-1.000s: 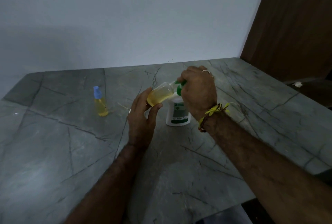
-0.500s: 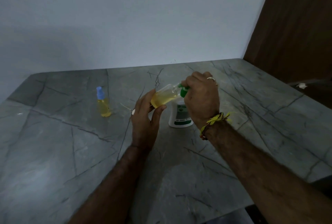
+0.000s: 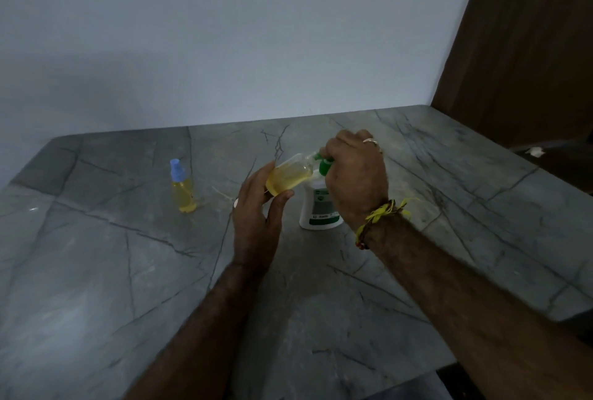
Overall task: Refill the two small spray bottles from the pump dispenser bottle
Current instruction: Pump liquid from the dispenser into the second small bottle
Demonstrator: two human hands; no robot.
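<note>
My left hand holds a small clear spray bottle with no cap, tilted on its side, its open neck against the green pump nozzle. Yellow liquid fills most of it. My right hand is closed over the green pump head of the white dispenser bottle, which stands upright on the table. The second small spray bottle, with a blue cap and yellow liquid, stands upright to the left, apart from both hands.
The grey marble table runs to a white wall behind and a brown wooden panel at the right. A small white thing lies on the table behind my left hand, mostly hidden. The table's near edge drops off at bottom right.
The hands and both bottles keep the same pose; the tilted bottle stays at the nozzle. Only the view shifts slightly.
</note>
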